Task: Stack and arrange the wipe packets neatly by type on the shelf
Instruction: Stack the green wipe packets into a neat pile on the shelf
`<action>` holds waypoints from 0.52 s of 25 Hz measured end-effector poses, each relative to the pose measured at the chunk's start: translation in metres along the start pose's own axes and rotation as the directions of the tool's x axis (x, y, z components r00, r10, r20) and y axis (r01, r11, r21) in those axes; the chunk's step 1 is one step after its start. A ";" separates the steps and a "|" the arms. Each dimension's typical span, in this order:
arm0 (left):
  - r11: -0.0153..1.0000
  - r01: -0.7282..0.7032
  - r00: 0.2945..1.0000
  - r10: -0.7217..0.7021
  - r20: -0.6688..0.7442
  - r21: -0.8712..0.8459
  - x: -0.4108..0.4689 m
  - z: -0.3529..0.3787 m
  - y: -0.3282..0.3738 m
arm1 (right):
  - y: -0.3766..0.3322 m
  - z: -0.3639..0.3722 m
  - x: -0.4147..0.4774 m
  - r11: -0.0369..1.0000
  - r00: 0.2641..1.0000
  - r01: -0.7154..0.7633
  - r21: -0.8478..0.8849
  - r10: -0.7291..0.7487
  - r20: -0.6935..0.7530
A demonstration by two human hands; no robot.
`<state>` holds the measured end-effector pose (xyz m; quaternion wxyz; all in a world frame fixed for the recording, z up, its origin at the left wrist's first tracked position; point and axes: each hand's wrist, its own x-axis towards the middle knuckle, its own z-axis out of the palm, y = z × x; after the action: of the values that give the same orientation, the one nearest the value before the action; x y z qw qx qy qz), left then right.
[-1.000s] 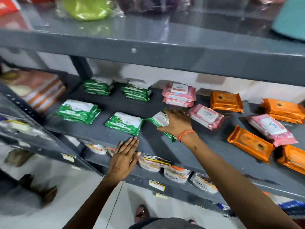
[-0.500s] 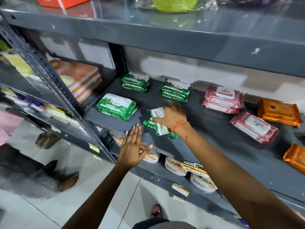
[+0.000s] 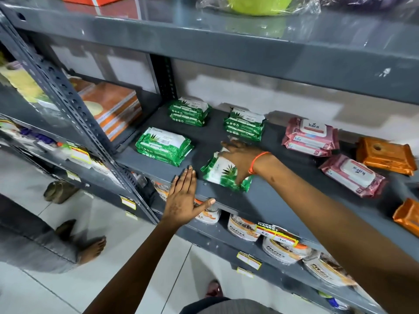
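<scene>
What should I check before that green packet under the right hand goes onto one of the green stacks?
1. Hold on the green packet: ok, the right hand covers it, fingers spread over its far end.
2. Left hand out of the way: ok, flat on the shelf edge, touching no packet.
3. Front-left green stack as target: ok, its top is flat and unobstructed.
4. Rear green stacks and: ok, both tidy, though farther to reach.
5. Types kept apart: ok for green; the pink packet and orange packet lie loose, not ok.
6. Whether the packet is lifted off the shelf: cannot tell.
</scene>
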<state>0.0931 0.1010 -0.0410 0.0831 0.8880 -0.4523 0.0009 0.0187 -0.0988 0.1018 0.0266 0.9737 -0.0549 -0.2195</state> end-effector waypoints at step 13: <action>1.000 -0.015 1.000 0.015 0.020 -0.012 0.004 -0.003 -0.001 | -0.003 0.050 0.011 0.921 0.881 -0.199 0.336 0.318 -0.351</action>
<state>0.0963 0.0986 -0.0377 0.0840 0.8840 -0.4597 -0.0101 0.0075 -0.0988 0.0513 -0.0765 0.9746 -0.2106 -0.0004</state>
